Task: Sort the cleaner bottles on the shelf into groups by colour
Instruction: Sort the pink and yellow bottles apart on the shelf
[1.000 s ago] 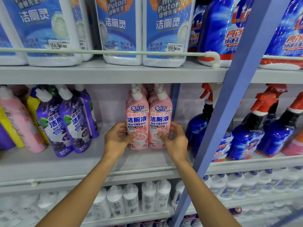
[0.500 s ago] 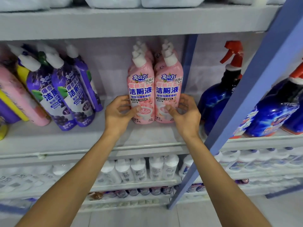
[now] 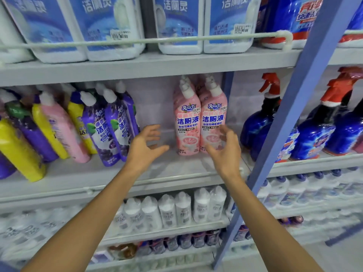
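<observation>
Two rows of pink cleaner bottles [image 3: 200, 118] stand upright side by side on the middle shelf [image 3: 110, 173]. My left hand [image 3: 144, 148] hovers open to the left of them, touching nothing. My right hand [image 3: 224, 148] is open in front of the right pink bottle's base, fingers spread and blurred. Further left, purple bottles [image 3: 110, 126] lean to the left, mixed with a single pink bottle [image 3: 64, 130] and yellow bottles [image 3: 17, 150].
A blue shelf post [image 3: 288, 118] slants down just right of my right arm. Dark blue spray bottles with red triggers [image 3: 261, 122] stand beyond it. Large white-and-blue jugs [image 3: 176, 26] fill the top shelf behind a rail. White bottles [image 3: 172, 209] line the lower shelf.
Both hands have let go of the two front pink bottles and drawn apart and back. The left hand moved left into the gap. The camera view tilted back up.
</observation>
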Demonstrator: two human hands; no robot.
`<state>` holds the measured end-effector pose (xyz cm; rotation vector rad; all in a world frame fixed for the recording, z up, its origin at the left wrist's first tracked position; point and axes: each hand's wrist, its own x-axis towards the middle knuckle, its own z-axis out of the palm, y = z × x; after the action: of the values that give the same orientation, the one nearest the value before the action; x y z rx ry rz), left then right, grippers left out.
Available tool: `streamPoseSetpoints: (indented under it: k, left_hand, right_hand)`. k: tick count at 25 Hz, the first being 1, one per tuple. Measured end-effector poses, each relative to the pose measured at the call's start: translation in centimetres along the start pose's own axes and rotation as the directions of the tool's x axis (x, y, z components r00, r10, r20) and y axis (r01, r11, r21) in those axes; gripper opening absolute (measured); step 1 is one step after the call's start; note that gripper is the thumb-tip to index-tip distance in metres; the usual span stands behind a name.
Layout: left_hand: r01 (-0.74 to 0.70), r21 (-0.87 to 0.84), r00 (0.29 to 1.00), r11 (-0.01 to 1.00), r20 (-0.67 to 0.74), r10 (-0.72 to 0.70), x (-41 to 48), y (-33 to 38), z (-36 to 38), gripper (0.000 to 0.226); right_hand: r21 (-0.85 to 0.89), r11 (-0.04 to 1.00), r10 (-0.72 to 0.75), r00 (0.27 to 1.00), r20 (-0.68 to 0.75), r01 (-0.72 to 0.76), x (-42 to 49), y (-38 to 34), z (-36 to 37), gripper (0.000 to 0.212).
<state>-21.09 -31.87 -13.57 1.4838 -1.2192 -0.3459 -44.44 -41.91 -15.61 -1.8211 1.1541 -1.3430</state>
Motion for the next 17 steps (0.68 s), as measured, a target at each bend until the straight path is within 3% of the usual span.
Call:
streamPoseSetpoints:
  k: [3, 9, 17]
  left_hand:
    - [0.024, -0.038, 1.0, 0.999, -0.015, -0.024, -3.2, -0.9, -6.3, 0.069]
    - [0.057, -0.03, 0.983, 0.998, -0.172, -0.061, -10.4, -3.5, -22.9, 0.07]
    - [0.125, 0.062, 0.905, 0.99, -0.415, -0.088, -15.8, -5.7, -40.6, 0.052]
  right_hand:
    - [0.019, 0.995, -0.101, 0.986, 0.13, 0.099, -4.7, -4.2, 3.4, 0.072]
    - [0.071, 0.98, -0.198, 0.912, 0.359, 0.185, -11.7, -14.4, 14.3, 0.068]
    - [0.223, 0.938, -0.342, 0.81, 0.477, 0.265, -16.6, -24.7, 27.6, 0.06]
